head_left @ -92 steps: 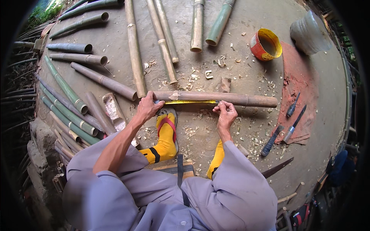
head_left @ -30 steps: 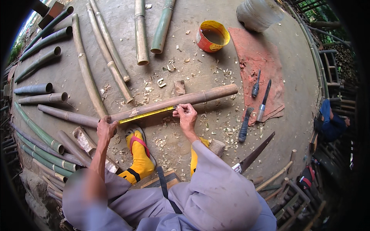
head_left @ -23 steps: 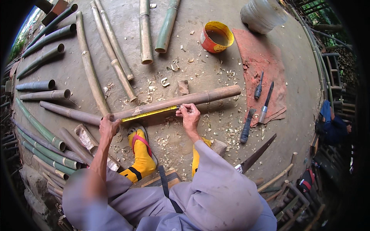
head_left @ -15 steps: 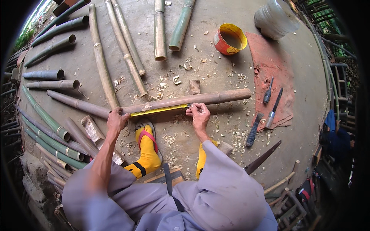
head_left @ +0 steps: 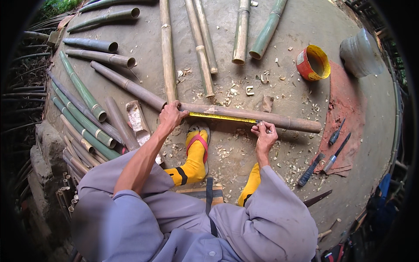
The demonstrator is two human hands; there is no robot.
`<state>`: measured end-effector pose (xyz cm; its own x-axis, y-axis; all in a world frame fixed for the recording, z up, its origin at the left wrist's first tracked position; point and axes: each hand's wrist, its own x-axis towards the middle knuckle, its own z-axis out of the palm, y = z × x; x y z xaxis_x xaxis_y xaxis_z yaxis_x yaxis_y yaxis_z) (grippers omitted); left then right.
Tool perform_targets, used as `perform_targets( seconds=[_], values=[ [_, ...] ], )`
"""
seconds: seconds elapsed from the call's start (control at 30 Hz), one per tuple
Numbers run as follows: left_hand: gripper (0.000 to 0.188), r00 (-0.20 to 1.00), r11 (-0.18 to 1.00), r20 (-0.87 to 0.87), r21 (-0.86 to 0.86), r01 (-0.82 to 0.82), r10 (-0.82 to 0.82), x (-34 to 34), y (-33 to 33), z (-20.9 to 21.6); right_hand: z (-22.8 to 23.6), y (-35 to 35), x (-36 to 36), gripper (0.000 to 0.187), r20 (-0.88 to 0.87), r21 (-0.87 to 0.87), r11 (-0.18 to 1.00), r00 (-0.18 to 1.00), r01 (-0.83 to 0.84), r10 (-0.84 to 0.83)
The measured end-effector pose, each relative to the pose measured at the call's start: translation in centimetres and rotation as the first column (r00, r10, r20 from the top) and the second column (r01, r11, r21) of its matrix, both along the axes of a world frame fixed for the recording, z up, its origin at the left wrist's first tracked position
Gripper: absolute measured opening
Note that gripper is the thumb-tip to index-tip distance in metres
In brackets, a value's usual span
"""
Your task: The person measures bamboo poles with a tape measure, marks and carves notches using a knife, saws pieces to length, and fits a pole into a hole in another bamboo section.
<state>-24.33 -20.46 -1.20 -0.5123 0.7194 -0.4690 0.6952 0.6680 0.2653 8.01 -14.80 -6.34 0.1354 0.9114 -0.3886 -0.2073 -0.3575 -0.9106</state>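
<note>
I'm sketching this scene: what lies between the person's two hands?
In the head view, a yellow tape measure stretches from the left hand to the right hand, along the near side of a bamboo pole.

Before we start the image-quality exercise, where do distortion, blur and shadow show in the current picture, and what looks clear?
Head view, left: green bamboo poles appear bent; head view, lower left: a blurred patch smears the left sleeve; head view, centre: shadow under the brown bamboo pole, with left hand, right hand and yellow measuring tape fairly clear.
</note>
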Motion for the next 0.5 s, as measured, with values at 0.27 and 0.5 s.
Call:
perform_targets(
  seconds=[0.27, 0.5],
  values=[
    [0.048, 1.000, 1.000, 0.005, -0.004, -0.013, 0.013, 0.30, 0.22, 0.25, 0.44, 0.14, 0.18, 0.010, 0.006, -0.011, 1.000, 1.000, -0.004, 0.004],
    [0.045, 1.000, 0.999, 0.022, 0.039, 0.002, -0.002, 0.04, -0.02, -0.04, 0.36, 0.10, 0.07, 0.010, 0.013, 0.001, 1.000, 1.000, -0.004, 0.004]
  ],
)
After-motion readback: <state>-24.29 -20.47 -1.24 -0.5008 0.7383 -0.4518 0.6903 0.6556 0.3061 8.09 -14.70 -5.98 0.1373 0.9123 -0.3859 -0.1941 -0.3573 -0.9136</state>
